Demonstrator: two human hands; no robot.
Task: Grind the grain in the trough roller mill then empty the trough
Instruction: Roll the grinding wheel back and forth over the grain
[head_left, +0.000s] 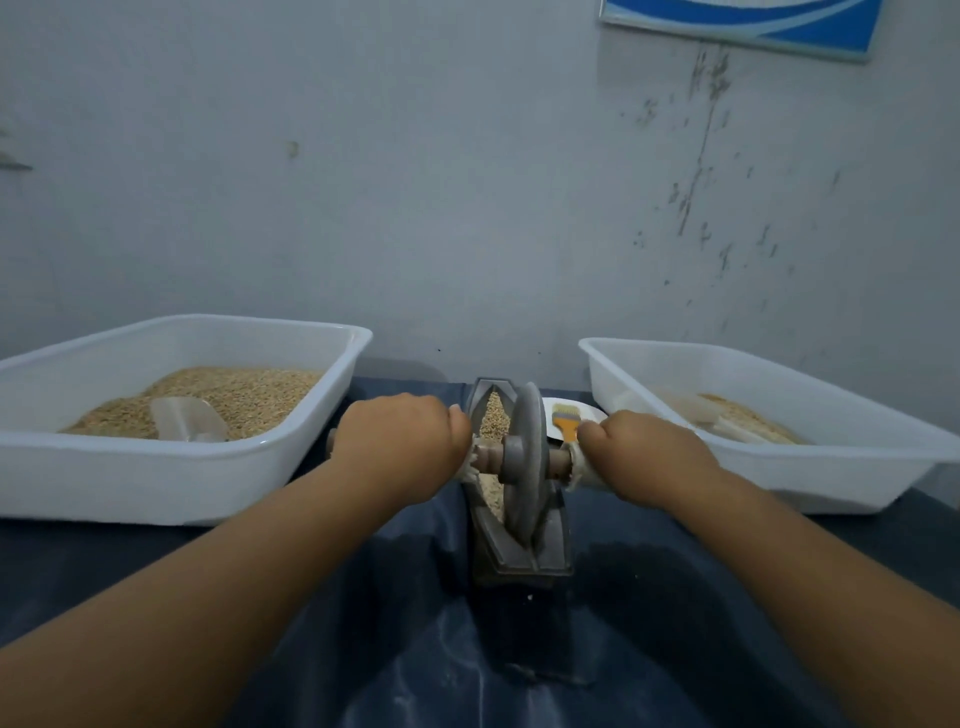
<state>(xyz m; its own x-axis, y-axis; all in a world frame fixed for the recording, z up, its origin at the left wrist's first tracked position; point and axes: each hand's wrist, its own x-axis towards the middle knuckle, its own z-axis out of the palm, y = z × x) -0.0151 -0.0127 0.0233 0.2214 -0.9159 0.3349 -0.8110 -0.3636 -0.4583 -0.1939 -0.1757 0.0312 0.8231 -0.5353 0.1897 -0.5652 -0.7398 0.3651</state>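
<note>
We see the narrow grey trough (519, 551) of the roller mill standing lengthwise in the middle of the tabletop (363, 649), which is covered with a dark blue sheet, its long axis running away from us toward the pale wall (415, 182). The grey roller wheel (524, 457) stands upright on edge in the trough, and a wooden axle (558, 462) passes through its hub and sticks out to both sides. Our left hand (400, 441) has its grip curled tightly round the axle handle on the left of the wheel, and our right hand (644, 447) has its grip curled round the handle on the right, where a whitish wrapping shows under the fingers. Both forearms reach in from the near edge of the view. Pale tan grain (493, 415) lies in the trough on the far side of the wheel, and more of it shows just below the axle on the left of the wheel. To the left of the mill sits a white tray (156, 478) with a heap of grain inside and a clear plastic scoop (187, 418) lying on that heap. To the right sits a second white tray (857, 467) holding a smaller amount of tan material and another pale scoop (691, 410). Between the mill and the right tray we make out a white plate (592, 415) with a small orange-handled brush (566, 421) resting on it, just beyond our right hand. A blue and white poster (743, 21) hangs on the wall at the upper right.
</note>
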